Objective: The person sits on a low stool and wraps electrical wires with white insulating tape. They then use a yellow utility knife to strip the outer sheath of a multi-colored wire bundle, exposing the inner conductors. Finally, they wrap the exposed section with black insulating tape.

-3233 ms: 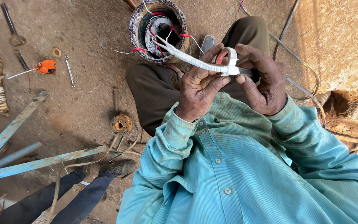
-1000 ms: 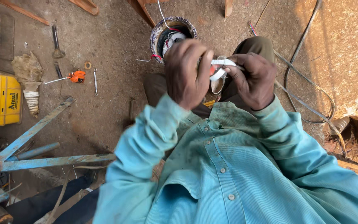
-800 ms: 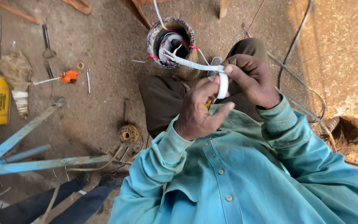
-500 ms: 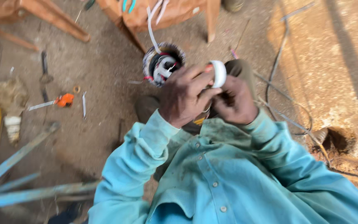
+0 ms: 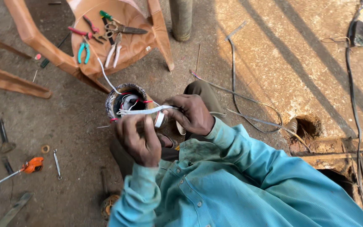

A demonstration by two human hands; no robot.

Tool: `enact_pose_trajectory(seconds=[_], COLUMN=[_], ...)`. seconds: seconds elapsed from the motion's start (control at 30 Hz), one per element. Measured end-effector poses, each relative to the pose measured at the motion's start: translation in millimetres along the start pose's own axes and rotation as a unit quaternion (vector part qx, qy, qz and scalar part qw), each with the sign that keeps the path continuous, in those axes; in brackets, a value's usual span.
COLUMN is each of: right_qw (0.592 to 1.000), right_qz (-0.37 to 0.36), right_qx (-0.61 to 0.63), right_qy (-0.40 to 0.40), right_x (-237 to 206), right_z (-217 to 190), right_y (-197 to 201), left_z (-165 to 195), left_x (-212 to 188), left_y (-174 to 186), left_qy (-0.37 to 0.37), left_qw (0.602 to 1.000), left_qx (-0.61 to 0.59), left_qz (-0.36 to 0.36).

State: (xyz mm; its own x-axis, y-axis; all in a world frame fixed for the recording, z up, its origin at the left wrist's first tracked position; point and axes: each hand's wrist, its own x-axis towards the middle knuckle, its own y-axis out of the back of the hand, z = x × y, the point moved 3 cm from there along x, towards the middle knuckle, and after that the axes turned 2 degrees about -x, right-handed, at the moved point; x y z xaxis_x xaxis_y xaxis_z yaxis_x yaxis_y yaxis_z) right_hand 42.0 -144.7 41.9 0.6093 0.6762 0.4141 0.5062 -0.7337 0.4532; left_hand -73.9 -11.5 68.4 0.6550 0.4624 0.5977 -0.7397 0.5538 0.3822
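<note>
A round motor stator (image 5: 124,103) with red and white wires in its bore stands on the ground between my knees. A white tape strip (image 5: 141,111) runs from its top to a small white tape roll (image 5: 159,120). My right hand (image 5: 192,113) grips the roll from the right. My left hand (image 5: 137,141) is curled just below the strip, fingertips pinching it beside the roll. A thin white wire (image 5: 106,77) leads from the stator up toward the chair.
A brown plastic chair (image 5: 156,29) lies behind the stator, with pliers (image 5: 82,50), scissors (image 5: 120,29) and other hand tools on its seat. An orange-handled screwdriver (image 5: 30,166) and a spanner (image 5: 56,162) lie at left. Cables (image 5: 248,98) and a hole (image 5: 307,126) are at right.
The view has swung up to show the chair. My hands dropped from near the camera down beside the stator, and the tape now stretches flat from its top to the roll.
</note>
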Motion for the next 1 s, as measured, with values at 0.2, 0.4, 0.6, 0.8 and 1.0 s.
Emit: enact_pose_trajectory(seconds=[0.2, 0.4, 0.6, 0.8, 1.0], right_qw=[0.961, 0.995, 0.995, 0.995, 0.998], right_qz=[-0.118, -0.065, -0.06, -0.057, 0.018], right_qx=[0.245, 0.066, 0.068, 0.083, -0.036], right_qy=[-0.048, 0.032, 0.031, -0.022, 0.043], right_x=[4.6, 9.7, 5.9, 6.5, 2.1], right_z=[-0.8, -4.8, -4.6, -2.5, -3.4], right_y=[0.5, 5.9, 1.2, -2.5, -10.6], left_z=[11.9, 21.3, 11.9, 7.2, -11.3], left_x=[-15.9, 29.2, 44.0, 42.8, 54.9], left_y=[2.1, 20.8, 2.5, 0.7, -2.5], left_qy=[0.213, -0.065, -0.065, -0.063, 0.006], left_qw=[0.907, 0.976, 0.967, 0.968, 0.977], left_qx=[-0.284, -0.017, -0.066, -0.075, -0.047], left_qz=[-0.225, -0.206, -0.237, -0.23, -0.21])
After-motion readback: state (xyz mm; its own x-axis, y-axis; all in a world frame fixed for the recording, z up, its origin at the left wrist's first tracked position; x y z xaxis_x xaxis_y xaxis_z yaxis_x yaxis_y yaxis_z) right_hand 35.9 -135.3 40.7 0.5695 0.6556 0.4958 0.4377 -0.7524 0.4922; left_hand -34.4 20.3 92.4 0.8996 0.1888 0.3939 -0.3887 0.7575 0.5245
